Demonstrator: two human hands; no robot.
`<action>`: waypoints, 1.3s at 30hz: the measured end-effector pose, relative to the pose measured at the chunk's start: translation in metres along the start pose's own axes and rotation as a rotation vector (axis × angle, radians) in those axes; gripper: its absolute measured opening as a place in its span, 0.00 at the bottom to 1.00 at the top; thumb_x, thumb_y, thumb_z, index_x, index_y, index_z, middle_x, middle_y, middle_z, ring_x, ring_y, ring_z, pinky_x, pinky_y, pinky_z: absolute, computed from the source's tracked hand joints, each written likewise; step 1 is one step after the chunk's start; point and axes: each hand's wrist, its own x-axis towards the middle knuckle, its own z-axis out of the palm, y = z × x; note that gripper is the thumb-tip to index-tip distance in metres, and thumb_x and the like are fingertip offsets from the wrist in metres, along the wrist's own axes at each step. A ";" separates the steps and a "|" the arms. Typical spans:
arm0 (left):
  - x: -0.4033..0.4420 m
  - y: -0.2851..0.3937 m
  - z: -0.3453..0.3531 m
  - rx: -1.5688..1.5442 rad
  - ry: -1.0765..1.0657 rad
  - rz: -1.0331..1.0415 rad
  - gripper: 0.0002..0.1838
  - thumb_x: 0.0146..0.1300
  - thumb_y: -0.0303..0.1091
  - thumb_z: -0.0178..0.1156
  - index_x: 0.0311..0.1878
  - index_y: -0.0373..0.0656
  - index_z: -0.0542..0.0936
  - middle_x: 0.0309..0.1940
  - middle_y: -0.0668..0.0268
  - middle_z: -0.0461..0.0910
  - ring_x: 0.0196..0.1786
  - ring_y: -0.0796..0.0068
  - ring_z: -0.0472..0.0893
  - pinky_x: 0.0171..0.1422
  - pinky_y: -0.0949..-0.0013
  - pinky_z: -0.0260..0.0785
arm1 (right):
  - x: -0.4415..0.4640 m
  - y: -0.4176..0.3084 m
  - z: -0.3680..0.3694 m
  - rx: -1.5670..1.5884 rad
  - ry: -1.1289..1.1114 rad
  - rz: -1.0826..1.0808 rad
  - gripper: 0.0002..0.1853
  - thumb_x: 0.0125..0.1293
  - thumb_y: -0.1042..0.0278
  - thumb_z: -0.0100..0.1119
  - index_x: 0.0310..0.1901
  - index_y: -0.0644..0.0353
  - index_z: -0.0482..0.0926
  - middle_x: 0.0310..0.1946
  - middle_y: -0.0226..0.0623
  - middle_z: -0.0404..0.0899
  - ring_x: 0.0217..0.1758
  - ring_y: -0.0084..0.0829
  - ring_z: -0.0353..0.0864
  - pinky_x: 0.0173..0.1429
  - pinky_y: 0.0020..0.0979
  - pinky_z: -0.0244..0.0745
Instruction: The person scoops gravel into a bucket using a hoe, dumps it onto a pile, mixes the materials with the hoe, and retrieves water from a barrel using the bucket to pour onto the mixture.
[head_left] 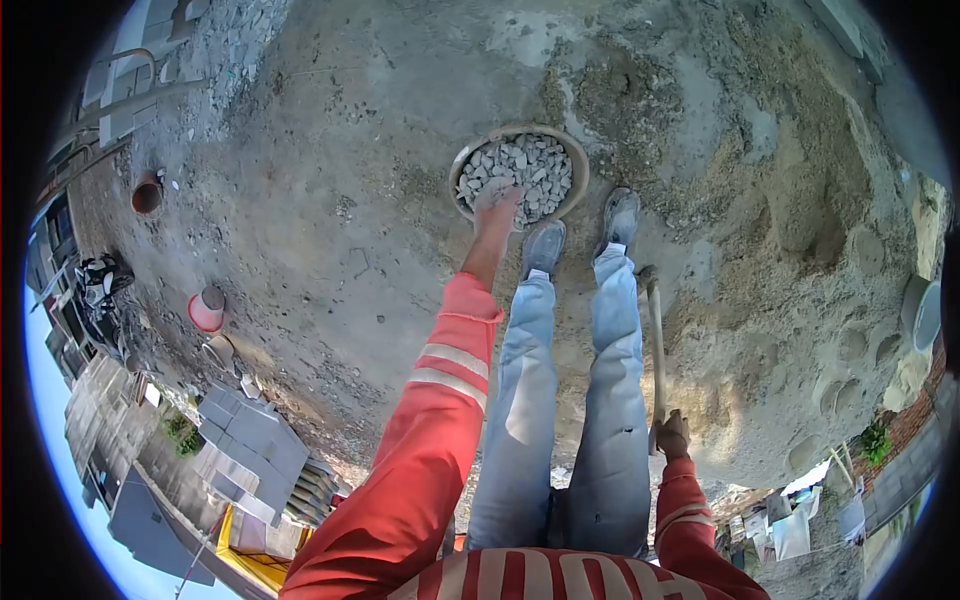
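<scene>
A round, pale-rimmed basin (578, 185) stands on the ground in front of my feet, filled with grey broken stones (540, 170). My left hand (500, 194) reaches down over the near left side of the basin. Its dusty fingers lie stretched out on the stones and partly blend with them. On the other side, my right hand (674, 436) is closed around the lower end of a long wooden handle (656, 350). That handle runs forward beside my right leg, its far end close to my right shoe (621, 214). What tool it belongs to is unclear.
Rough, dusty ground surrounds me, with a sandy, dug-up mound (800, 210) to the right. At left are a reddish bucket (207, 310), a brown pot-like container (147, 192) and a parked motorbike (100, 280). Another bucket (922, 312) sits far right.
</scene>
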 end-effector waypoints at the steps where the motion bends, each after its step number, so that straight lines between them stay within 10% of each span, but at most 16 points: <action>1: 0.007 0.006 0.005 0.023 0.060 0.057 0.05 0.63 0.35 0.58 0.37 0.45 0.76 0.22 0.77 0.67 0.24 0.84 0.64 0.29 0.76 0.56 | -0.013 -0.048 -0.059 0.061 0.037 0.042 0.26 0.57 0.60 0.63 0.54 0.63 0.69 0.41 0.53 0.75 0.53 0.51 0.73 0.57 0.52 0.67; 4: 0.015 0.038 0.007 0.023 0.002 -0.011 0.08 0.64 0.37 0.58 0.39 0.43 0.78 0.24 0.74 0.71 0.26 0.84 0.67 0.30 0.75 0.59 | 0.039 -0.138 -0.110 0.385 0.322 -0.316 0.21 0.55 0.64 0.62 0.50 0.62 0.73 0.44 0.49 0.75 0.52 0.48 0.74 0.56 0.42 0.70; 9: 0.012 0.019 -0.029 0.094 0.031 0.016 0.14 0.65 0.40 0.57 0.46 0.41 0.78 0.32 0.70 0.78 0.32 0.80 0.74 0.37 0.74 0.64 | 0.076 -0.395 -0.179 0.482 0.389 -0.718 0.41 0.49 0.52 0.70 0.61 0.66 0.65 0.61 0.55 0.65 0.65 0.50 0.66 0.68 0.41 0.64; 10: 0.008 0.008 -0.046 0.244 0.093 0.118 0.16 0.66 0.41 0.57 0.49 0.40 0.78 0.35 0.68 0.80 0.35 0.77 0.77 0.40 0.74 0.66 | 0.073 -0.435 -0.187 0.611 0.464 -0.831 0.39 0.48 0.51 0.71 0.58 0.64 0.67 0.53 0.49 0.73 0.57 0.46 0.74 0.60 0.41 0.70; 12: -0.030 0.009 -0.071 0.245 0.201 0.080 0.18 0.66 0.44 0.57 0.51 0.41 0.78 0.43 0.66 0.80 0.45 0.72 0.78 0.47 0.71 0.66 | 0.073 -0.488 -0.196 0.769 -0.166 -0.837 0.28 0.47 0.53 0.70 0.45 0.62 0.74 0.38 0.42 0.80 0.43 0.42 0.80 0.47 0.40 0.74; 14: -0.058 -0.010 -0.098 0.117 0.367 -0.104 0.19 0.66 0.45 0.56 0.54 0.44 0.76 0.48 0.65 0.77 0.53 0.69 0.76 0.52 0.67 0.65 | 0.066 -0.509 -0.170 0.797 0.011 -0.788 0.23 0.47 0.54 0.71 0.36 0.62 0.73 0.28 0.38 0.78 0.32 0.36 0.77 0.39 0.37 0.71; 24: -0.118 -0.120 -0.164 -0.599 0.183 -0.504 0.31 0.68 0.60 0.45 0.67 0.52 0.66 0.62 0.57 0.68 0.66 0.54 0.66 0.67 0.46 0.61 | -0.032 -0.428 -0.231 0.845 -0.008 -0.729 0.21 0.52 0.58 0.67 0.19 0.61 0.65 0.13 0.31 0.62 0.20 0.25 0.60 0.26 0.33 0.61; 28: -0.111 -0.145 -0.108 -1.151 -0.296 -0.488 0.34 0.68 0.64 0.40 0.67 0.50 0.66 0.64 0.57 0.67 0.66 0.54 0.66 0.67 0.47 0.63 | -0.090 -0.326 -0.348 0.832 -0.212 -0.756 0.21 0.60 0.60 0.65 0.20 0.59 0.64 0.14 0.26 0.58 0.20 0.18 0.56 0.24 0.28 0.55; 34: -0.092 -0.104 0.041 -1.037 -0.231 -0.495 0.35 0.68 0.64 0.39 0.67 0.48 0.66 0.64 0.57 0.68 0.66 0.54 0.67 0.67 0.48 0.63 | -0.057 -0.241 -0.465 0.908 -0.361 -0.812 0.20 0.63 0.62 0.65 0.20 0.58 0.65 0.15 0.23 0.58 0.21 0.14 0.55 0.24 0.24 0.53; 37: -0.073 -0.081 0.106 -0.983 -0.251 -0.456 0.35 0.67 0.65 0.39 0.67 0.48 0.66 0.64 0.58 0.68 0.66 0.54 0.68 0.67 0.48 0.63 | -0.017 -0.227 -0.479 0.623 -0.066 -0.853 0.22 0.55 0.54 0.68 0.20 0.62 0.69 0.14 0.39 0.69 0.20 0.37 0.71 0.30 0.36 0.67; 39: -0.056 -0.072 0.138 -0.955 -0.271 -0.421 0.36 0.67 0.65 0.38 0.67 0.47 0.66 0.64 0.58 0.68 0.66 0.54 0.68 0.67 0.49 0.63 | 0.027 -0.225 -0.460 0.608 0.140 -0.888 0.22 0.53 0.55 0.68 0.20 0.62 0.68 0.15 0.38 0.67 0.19 0.34 0.67 0.28 0.35 0.65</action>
